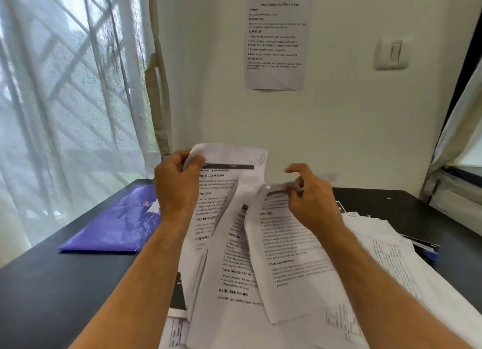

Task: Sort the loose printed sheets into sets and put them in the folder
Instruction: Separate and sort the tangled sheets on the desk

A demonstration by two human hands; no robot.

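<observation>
left hand [177, 181] grips a raised sheet [221, 181]; right hand [310, 202] pinches another sheet's [287, 257] top, mid-frame. folder [114, 223] lies left on the tabletop [52, 283]. fanned pages could slip and mix.

1. We see the left hand [178, 181] gripping the top of a printed sheet [221, 192] above the black table [52, 283].
2. The right hand [310, 200] pinches the top of another sheet [287, 257], just right of the first.
3. A purple folder [117, 223] lies on the table, left of the left hand.
4. Loose sheets [386, 249] lie on the table, right of the right hand.
</observation>
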